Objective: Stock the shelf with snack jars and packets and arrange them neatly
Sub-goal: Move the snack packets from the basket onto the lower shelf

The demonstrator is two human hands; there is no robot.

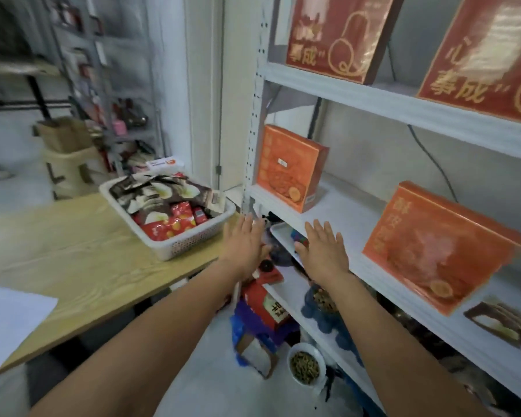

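Note:
Both arms reach forward. My left hand (243, 245) is flat with spread fingers beside the right end of a white basket (190, 242) full of red and dark snack packets (166, 206). My right hand (324, 251) is flat and empty too, hovering at the front edge of the white middle shelf (346, 215). On that shelf stand one orange box (289, 168) at the left and a second orange box (439, 251) at the right. A dark packet (500, 323) lies beyond the second box.
The basket sits on a wooden table (82, 266) left of the shelving. Red gift boxes (337, 34) fill the upper shelf. Below, a lower shelf (286, 293) and the floor hold a red carton (268, 302), blue items and a bowl of pellets (306, 365).

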